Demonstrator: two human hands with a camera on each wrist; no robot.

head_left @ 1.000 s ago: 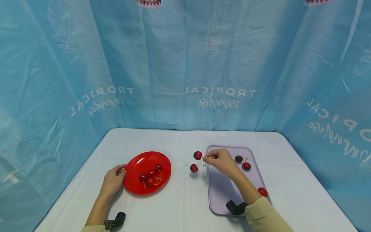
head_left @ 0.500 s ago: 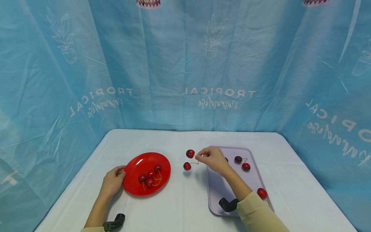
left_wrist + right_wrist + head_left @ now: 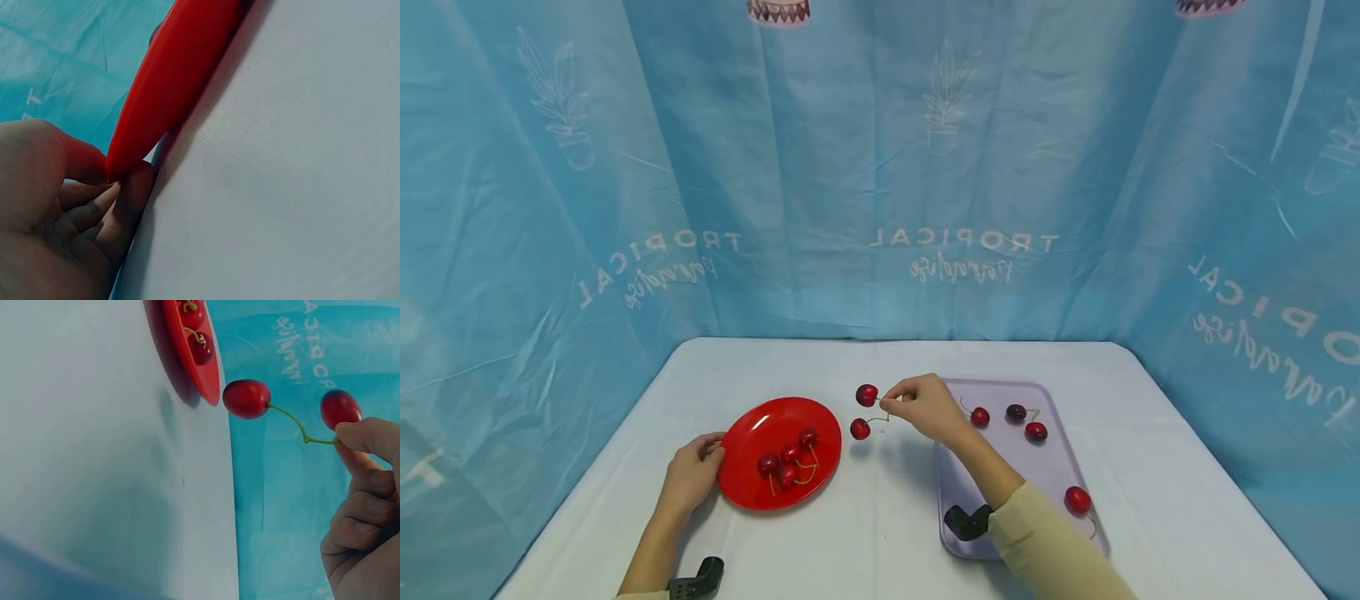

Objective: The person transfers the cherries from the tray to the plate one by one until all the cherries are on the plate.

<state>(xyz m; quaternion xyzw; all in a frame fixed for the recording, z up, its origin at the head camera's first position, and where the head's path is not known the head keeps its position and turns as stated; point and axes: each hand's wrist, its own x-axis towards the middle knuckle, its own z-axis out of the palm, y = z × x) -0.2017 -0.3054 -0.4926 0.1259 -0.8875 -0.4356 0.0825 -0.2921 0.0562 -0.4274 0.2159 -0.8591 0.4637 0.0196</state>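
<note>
Between thumb and forefinger, my right hand (image 3: pixel 927 407) pinches the green stem of a pair of cherries (image 3: pixel 247 399), which hang in the air to the right of the red plate. My left hand (image 3: pixel 691 471) pinches the left rim of that red plate (image 3: pixel 747 433); in the left wrist view the thumb is above the rim and fingers are under it, with the near edge slightly off the table. Several cherries (image 3: pixel 791 452) with stems lie on the plate. The right wrist view shows both held cherries apart from the plate.
A lilac tray (image 3: pixel 970 475) lies on the right of the white table (image 3: pixel 880 533). On it are a single cherry (image 3: pixel 980 417), a joined pair of cherries (image 3: pixel 1036 432) and one cherry (image 3: pixel 1078 500) near its right edge. A blue printed curtain (image 3: pixel 880 167) surrounds the table.
My right hand has carried the cherry pair leftward from the tray's edge toward the plate, uncovering a single cherry on the tray. The left hand and the plate have stayed in place.
</note>
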